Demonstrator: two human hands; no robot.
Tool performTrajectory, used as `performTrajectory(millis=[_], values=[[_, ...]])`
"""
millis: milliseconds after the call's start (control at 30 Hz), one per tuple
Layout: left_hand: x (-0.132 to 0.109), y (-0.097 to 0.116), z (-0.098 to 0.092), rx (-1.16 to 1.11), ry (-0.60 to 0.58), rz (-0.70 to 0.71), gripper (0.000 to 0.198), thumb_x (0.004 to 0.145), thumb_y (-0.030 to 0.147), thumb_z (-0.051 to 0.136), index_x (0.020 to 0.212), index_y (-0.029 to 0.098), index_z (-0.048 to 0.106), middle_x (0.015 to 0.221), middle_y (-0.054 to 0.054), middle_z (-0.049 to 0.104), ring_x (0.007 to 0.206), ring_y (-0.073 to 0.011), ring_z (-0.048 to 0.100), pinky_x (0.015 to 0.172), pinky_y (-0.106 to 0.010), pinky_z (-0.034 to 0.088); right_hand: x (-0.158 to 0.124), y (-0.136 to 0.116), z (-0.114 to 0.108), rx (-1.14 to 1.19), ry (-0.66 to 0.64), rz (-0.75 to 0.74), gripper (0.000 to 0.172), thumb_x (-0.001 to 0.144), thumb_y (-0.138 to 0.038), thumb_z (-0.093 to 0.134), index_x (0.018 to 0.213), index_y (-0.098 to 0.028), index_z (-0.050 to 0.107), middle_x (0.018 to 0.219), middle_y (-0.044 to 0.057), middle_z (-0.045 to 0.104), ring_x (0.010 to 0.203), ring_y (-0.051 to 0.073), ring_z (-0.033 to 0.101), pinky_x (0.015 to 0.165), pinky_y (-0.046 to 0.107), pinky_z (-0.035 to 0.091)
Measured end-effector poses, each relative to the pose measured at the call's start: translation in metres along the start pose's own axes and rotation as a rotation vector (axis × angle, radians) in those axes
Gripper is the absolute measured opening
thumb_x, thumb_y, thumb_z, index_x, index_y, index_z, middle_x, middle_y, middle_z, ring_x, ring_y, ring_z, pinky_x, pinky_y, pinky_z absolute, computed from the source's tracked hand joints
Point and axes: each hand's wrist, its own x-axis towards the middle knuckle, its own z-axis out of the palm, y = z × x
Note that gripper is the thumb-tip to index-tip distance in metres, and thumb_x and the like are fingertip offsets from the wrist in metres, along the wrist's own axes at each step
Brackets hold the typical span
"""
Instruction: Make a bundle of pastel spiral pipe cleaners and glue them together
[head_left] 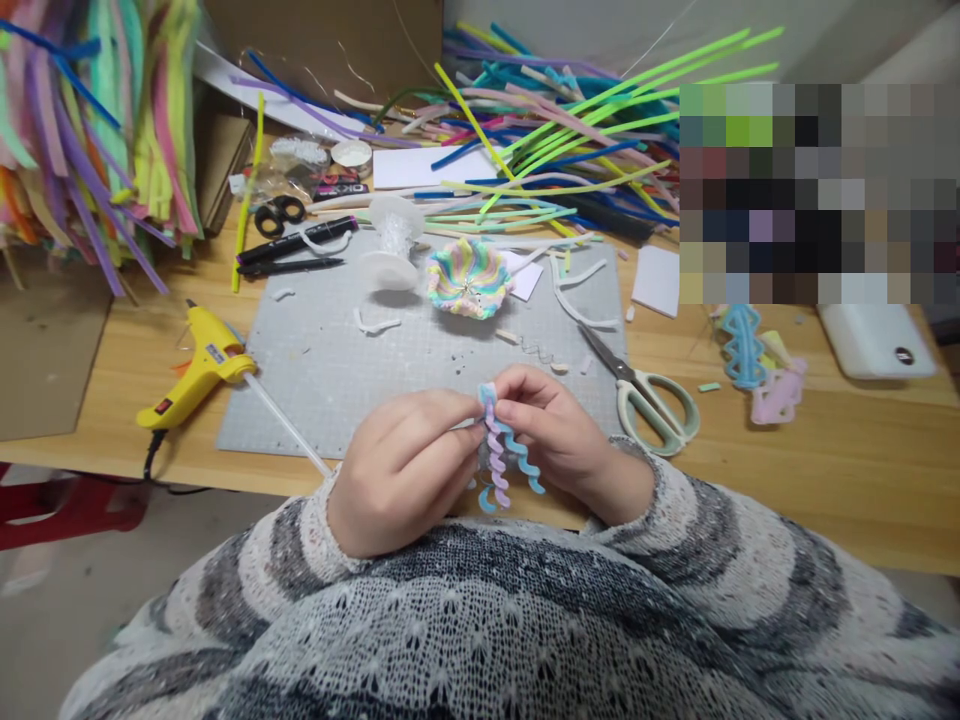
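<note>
Between my two hands hangs a small bundle of curled pipe cleaners (496, 460), lilac and light blue, joined at a pale blue top. My left hand (409, 465) is closed, thumb and forefinger pinching the bundle near its top from the left. From the other side my right hand (566, 435) pinches the same top with thumb and fingertip. The spiral ends dangle below the fingers, over the table's front edge. Beyond the hands, a ruffled pastel pipe-cleaner cup shape (470, 280) lies on the grey cutting mat (300, 350).
A yellow glue gun (199, 365) lies left, its glue stick pointing toward my left sleeve. Scissors (652, 400) rest at the mat's right edge. A spool (390, 245), markers (300, 240) and many loose pipe cleaners (585, 130) fill the back. Blue and pink pieces (742, 345) lie right.
</note>
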Motion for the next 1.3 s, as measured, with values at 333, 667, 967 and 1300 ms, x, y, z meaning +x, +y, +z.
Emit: performTrajectory(millis=[333,667,967,1300], values=[[0.004,0.005,-0.010,-0.148,-0.013,-0.081,0.033,0.074,-0.003,0.066,0.104,0.010,0.064,0.108,-0.013,0.069,0.100,-0.0188,0.065,0.089,-0.031,0.052,-0.002,-0.005,0.002,0.137,0.041,0.151,0.018,0.071,-0.030,0.079,0.079,-0.020,0.067,0.068,-0.004,0.065,0.057,0.007,0.057,0.054,0.019,0.044],[0.029,-0.003,-0.008,-1.160,-0.097,-1.030,0.020,0.078,0.022,0.074,0.097,0.020,0.070,0.085,-0.001,0.066,0.078,-0.0104,0.062,0.074,-0.023,0.052,0.000,-0.002,-0.004,0.223,-0.114,0.229,0.027,0.070,-0.034,0.079,0.086,-0.015,0.068,0.069,-0.001,0.066,0.057,0.007,0.057,0.055,0.019,0.046],[0.030,-0.011,-0.002,-1.307,-0.263,-1.009,0.020,0.067,0.024,0.082,0.085,0.021,0.073,0.081,-0.002,0.064,0.071,-0.0112,0.057,0.067,-0.025,0.050,-0.001,-0.005,0.001,0.175,-0.164,0.272,0.027,0.065,-0.033,0.082,0.081,-0.017,0.067,0.068,-0.003,0.061,0.056,0.007,0.052,0.055,0.022,0.042],[0.027,-0.012,0.000,-1.277,-0.266,-0.980,0.015,0.069,0.028,0.081,0.081,0.020,0.074,0.082,-0.003,0.061,0.075,-0.0132,0.059,0.069,-0.027,0.053,-0.001,-0.005,0.004,0.177,-0.206,0.189,0.029,0.068,-0.026,0.081,0.072,-0.019,0.053,0.063,-0.007,0.053,0.054,0.006,0.046,0.050,0.019,0.035]])
